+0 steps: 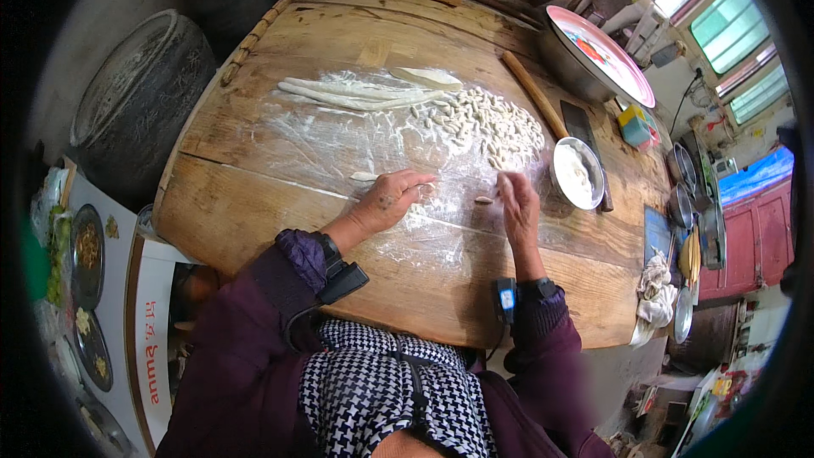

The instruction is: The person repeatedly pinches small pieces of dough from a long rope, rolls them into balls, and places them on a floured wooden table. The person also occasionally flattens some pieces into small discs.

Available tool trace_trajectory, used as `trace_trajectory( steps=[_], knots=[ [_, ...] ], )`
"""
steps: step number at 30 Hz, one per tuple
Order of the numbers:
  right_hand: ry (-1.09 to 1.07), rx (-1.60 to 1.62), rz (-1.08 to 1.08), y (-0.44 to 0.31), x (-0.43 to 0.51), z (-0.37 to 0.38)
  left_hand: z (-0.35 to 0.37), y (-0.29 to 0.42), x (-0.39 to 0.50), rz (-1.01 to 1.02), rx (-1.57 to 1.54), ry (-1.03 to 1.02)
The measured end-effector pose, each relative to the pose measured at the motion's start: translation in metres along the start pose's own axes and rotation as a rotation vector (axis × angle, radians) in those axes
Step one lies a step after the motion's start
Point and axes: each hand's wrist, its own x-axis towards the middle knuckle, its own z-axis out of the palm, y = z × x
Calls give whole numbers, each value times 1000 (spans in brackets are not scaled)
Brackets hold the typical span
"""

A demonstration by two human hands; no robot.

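Observation:
My left hand (393, 196) is over the floured wooden table with its fingers curled. A pale dough strip (364, 176) sticks out behind it, and a pale bit shows at the fingertips, so the hand appears to hold the strip. Its middle is hidden. My right hand (519, 203) is bent and blurred just to the right of a small dough piece (483, 200) on the board; whether it holds anything is unclear. Beyond my hands lies a heap of small shaped dough pieces (502, 127). Long dough ropes (362, 97) and a flat dough slab (426, 78) lie farther left.
To the right stand a metal bowl of flour (577, 173), a wooden rolling pin (533, 92) and a dark-bladed knife (580, 124). A large basin (572, 67) bears a pink-rimmed tray (601, 51). A big dark vat (137, 102) flanks the wooden table (356, 292) at left.

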Motion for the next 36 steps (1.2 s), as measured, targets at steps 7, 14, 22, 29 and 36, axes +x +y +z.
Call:
trace_trajectory(
  steps=[7, 14, 22, 29, 36],
  knots=[
    [-88, 93, -134, -34, -16, 20, 10, 7, 1, -279, -511, -74],
    [-349, -123, -336, -64, -28, 27, 5, 21, 0, -301, -508, -261],
    [-201, -661, -518, -57, -49, 38, 8, 24, -2, -363, -378, -365],
    [134, -34, 56, -20, -21, 12, -2, 39, -1, -312, -168, -547],
    [-90, -305, -10, 1, -51, -32, -18, 27, 8, -361, -269, -273]
  ],
)
